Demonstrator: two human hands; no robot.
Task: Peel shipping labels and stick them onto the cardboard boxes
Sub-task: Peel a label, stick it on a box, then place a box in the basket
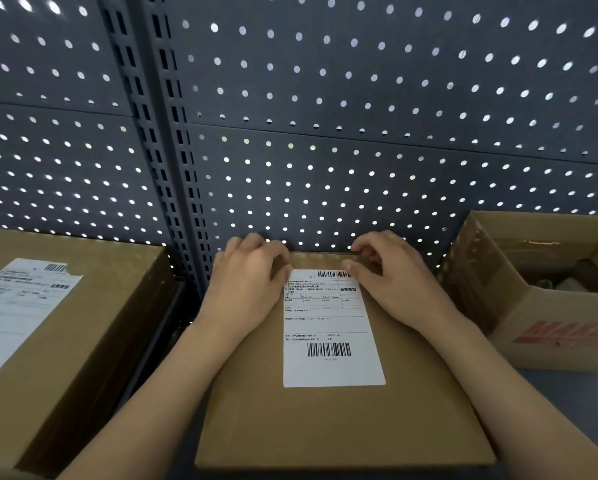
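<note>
In the head view, a closed cardboard box (342, 417) lies flat on the surface (567, 393) straight ahead, with a white shipping label (328, 327) lying smooth on its top, nearer the far edge. It looks fully stuck down, with no lifted edge that shows. The left hand (252, 275) rests at the label's far left corner and the right hand (391, 275) at its far right corner. The hands are apart, fingers bent over the far end of the box. Whether they press the corners down or grip the box edge cannot be told. To the left stands another closed box (93, 334) that already carries a label (17, 306), one upper corner of it ragged. To the right an open box (540, 306) with red print shows no label on the sides in view. A grey pegboard (360, 98) rises behind. By my reckoning, two boxes are done, or nearly so, and only a last smoothing is left on the middle one. No spare labels are in sight.
</note>
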